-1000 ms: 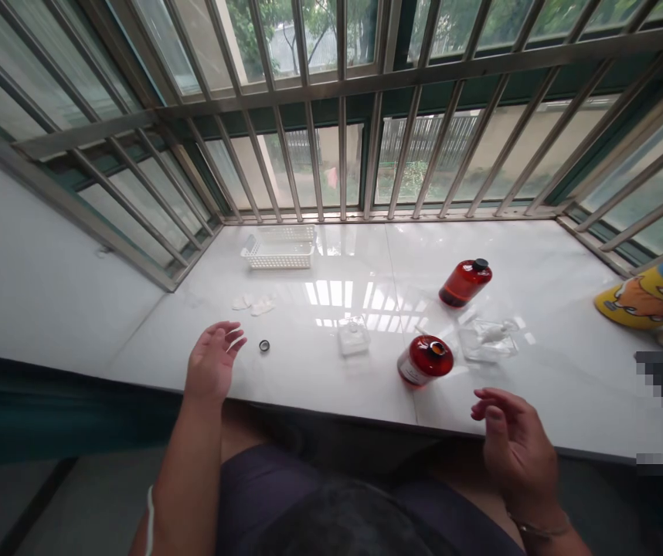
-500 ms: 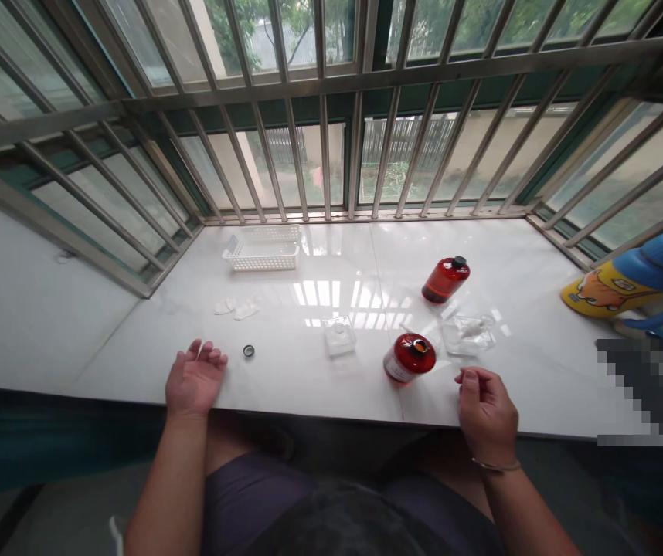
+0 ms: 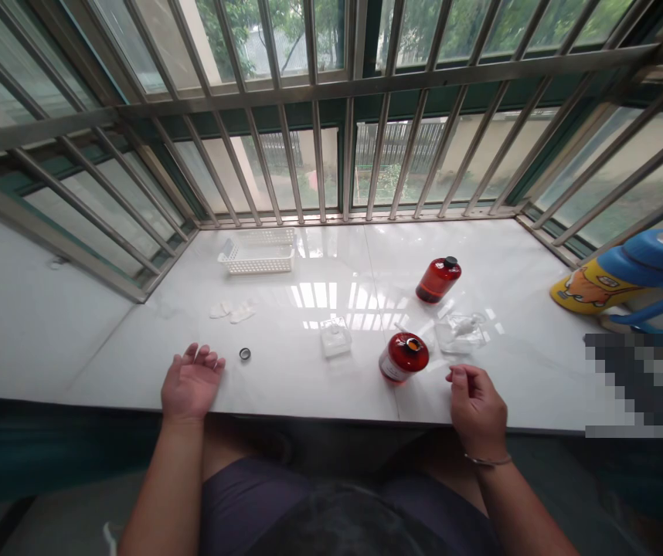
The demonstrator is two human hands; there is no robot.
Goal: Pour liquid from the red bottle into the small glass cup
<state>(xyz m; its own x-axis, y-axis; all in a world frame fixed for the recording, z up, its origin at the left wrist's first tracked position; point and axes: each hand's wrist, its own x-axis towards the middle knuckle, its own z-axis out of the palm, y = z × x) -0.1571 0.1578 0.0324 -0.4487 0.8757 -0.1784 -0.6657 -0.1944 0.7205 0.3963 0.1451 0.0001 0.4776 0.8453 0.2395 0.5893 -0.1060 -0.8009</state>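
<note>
My left hand (image 3: 191, 384) rests palm up by the table's near edge, fingers loosely bent and apart, holding nothing. Just right of it lies a small black ring-shaped cap (image 3: 244, 354). At the right, my right hand (image 3: 478, 401) lies on its side with fingers curled in and thumb against the index finger; no object shows in it. Nearest to that hand, on its left, stands an uncapped red-amber bottle (image 3: 402, 364) with a pale label. Behind it is a second red-amber bottle (image 3: 438, 279) with a black cap. A clear square glass bottle (image 3: 335, 340) stands between my hands.
A white perforated basket (image 3: 259, 266) sits at the back left, with crumpled white scraps (image 3: 243, 311) in front. Clear plastic packaging (image 3: 453, 340) lies beyond my right hand. A blue and yellow drinking bottle (image 3: 598, 282) is far right. Metal window bars (image 3: 331, 89) border the white table (image 3: 308, 386).
My view has turned slightly to the right, so everything appears a little further left. My hands and the things on the table keep their places.
</note>
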